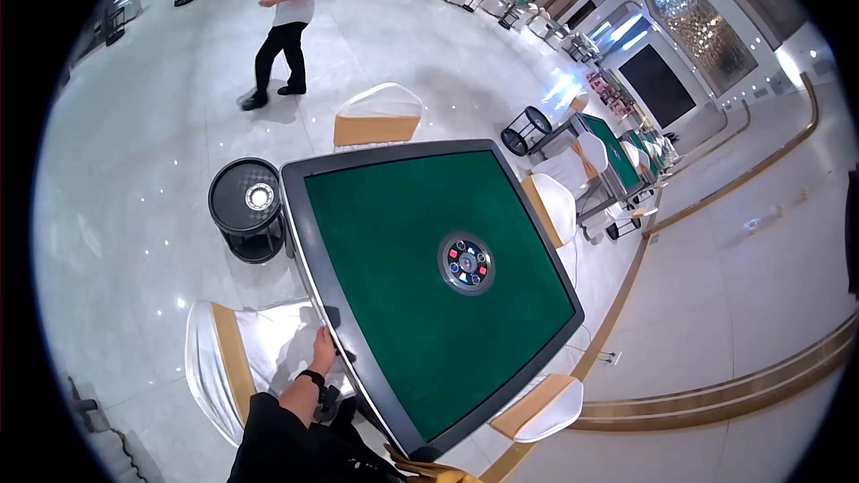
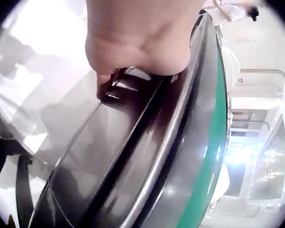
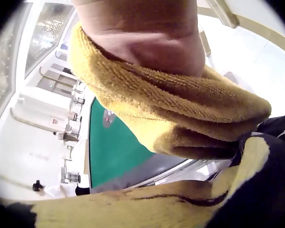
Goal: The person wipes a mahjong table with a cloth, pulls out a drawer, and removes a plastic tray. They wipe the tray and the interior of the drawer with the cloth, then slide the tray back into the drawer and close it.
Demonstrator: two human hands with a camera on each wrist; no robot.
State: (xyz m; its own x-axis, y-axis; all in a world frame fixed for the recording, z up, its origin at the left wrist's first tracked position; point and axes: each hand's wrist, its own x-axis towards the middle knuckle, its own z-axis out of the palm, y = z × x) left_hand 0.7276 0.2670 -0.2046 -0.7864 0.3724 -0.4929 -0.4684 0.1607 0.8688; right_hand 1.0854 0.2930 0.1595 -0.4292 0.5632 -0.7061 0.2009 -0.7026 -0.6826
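A mahjong table (image 1: 385,304) with green felt and a grey rim fills the middle of the head view. My left hand (image 1: 324,349) grips its near left edge. In the left wrist view that hand (image 2: 137,47) lies against the table's glossy side, its fingers partly hidden under the palm. A yellow towel (image 3: 180,109) is bunched in my right hand (image 3: 147,52), whose fingers the cloth hides. This towel (image 1: 438,472) shows at the bottom of the head view, by the table's near corner.
White chairs (image 1: 378,116) with gold bands stand around the table. A round black side cart (image 1: 234,201) with a white-rimmed dish is at its left. A person (image 1: 291,22) walks beyond. More tables (image 1: 613,152) stand along the right wall (image 1: 716,259).
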